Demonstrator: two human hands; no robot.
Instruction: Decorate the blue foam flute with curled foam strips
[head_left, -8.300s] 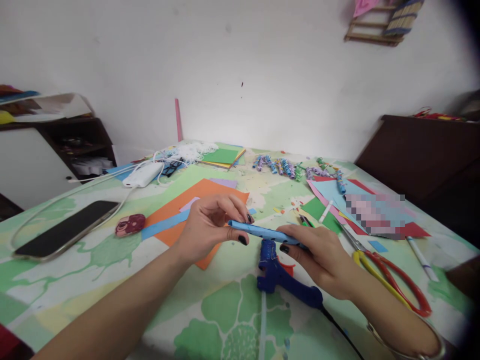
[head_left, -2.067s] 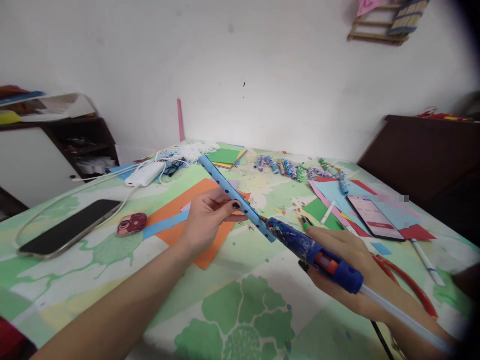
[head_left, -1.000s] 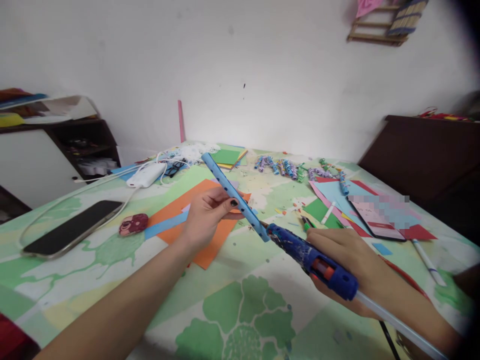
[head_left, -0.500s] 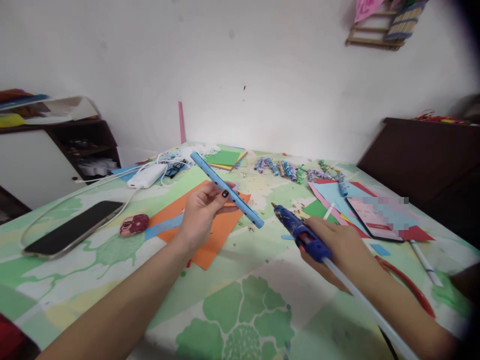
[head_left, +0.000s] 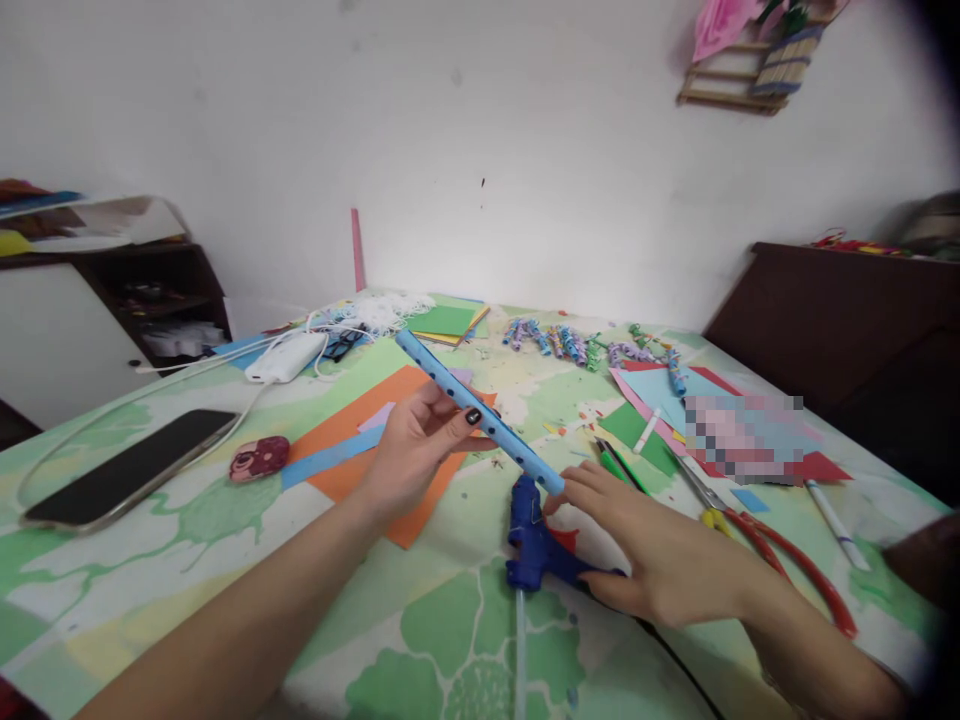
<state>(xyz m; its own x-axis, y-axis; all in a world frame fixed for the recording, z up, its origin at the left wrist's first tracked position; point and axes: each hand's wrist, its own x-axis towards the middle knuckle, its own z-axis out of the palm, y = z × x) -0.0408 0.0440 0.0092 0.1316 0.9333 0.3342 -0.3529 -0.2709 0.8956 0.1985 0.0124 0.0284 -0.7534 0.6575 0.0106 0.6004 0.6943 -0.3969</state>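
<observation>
Pinched between thumb and fingers of my left hand (head_left: pixel 420 440) is a narrow blue paper strip with dark dots (head_left: pixel 517 447), folded or rolled lengthwise. It slants down to the right above the table. A blue hot glue gun (head_left: pixel 529 545) lies on the tablecloth below its lower end, with a long glue stick (head_left: pixel 520 650) sticking out of the back. My right hand (head_left: pixel 652 545) is beside the glue gun's handle, thumb and fingers apart. Its fingertips are at the strip's lower end; whether they touch it I cannot tell.
Orange paper (head_left: pixel 352 420) lies under my left hand. On the right are red-handled scissors (head_left: pixel 795 570), a green cutter (head_left: pixel 619 465), a white marker (head_left: pixel 836 525) and coloured sheets. A phone (head_left: pixel 135 465) and a white power bank (head_left: pixel 285 357) lie left. Curled paper pieces (head_left: pixel 570 343) sit at the back.
My right hand has set the glue gun down on the tablecloth and let go of it, moving towards the strip's lower end. The strip has shifted slightly right and down.
</observation>
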